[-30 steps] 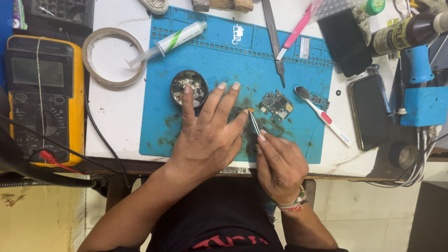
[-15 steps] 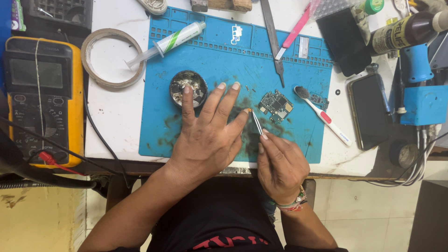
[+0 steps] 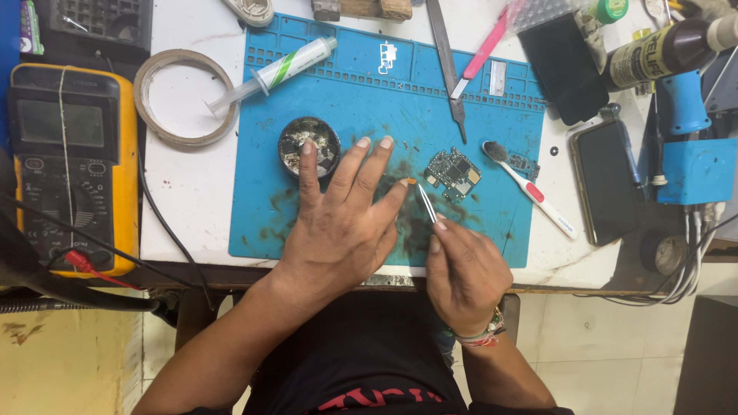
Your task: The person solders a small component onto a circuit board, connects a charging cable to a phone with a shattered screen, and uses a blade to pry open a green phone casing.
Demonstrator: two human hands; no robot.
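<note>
My left hand [image 3: 338, 230] lies flat, fingers spread wide, on the blue silicone work mat [image 3: 346, 84]; its index fingertip touches the round metal tin of parts [image 3: 309, 146]. My right hand [image 3: 465, 273] pinches slim metal tweezers [image 3: 427, 204], tips at a tiny orange component [image 3: 411, 182], just beside the small green circuit board [image 3: 452, 174].

Overhead view of a white table [image 3: 192, 207], its surface scuffed and stained, with a dark, worn front edge. A blue work mat [image 3: 346, 92] covers the table's centre. Below the edge, pale floor tiles [image 3: 615, 353] with visible grout lines appear at right; a yellow, stained floor area [image 3: 69, 361] lies at left. Lighting is even and diffuse.
</note>
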